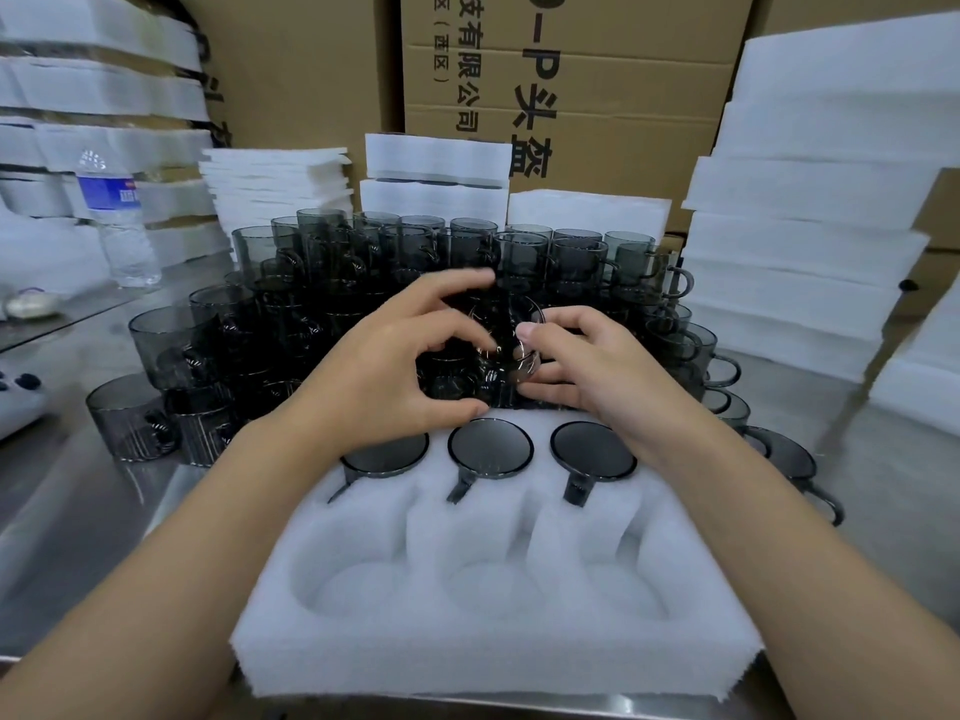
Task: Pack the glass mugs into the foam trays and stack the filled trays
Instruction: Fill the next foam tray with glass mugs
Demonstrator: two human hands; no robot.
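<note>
L hand point(389, 376) and R hand point(587, 366) bare, centre of frame. L forearm point(171, 553) from lower-left corner, R forearm point(779, 537) from lower-right, both bare right to the frame edge (wide lens stretches them nr the bottom corners). Nails trimmed short; R thumbnail point(524, 332) plainly seen mid-frame. Fingers slim.

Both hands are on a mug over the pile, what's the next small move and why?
Probably draw the mug, gripped by the left hand and right hand, back over the foam tray and turn it base up into an empty near pocket: the far row's three mugs sit that way, while the three near pockets are empty.
</note>
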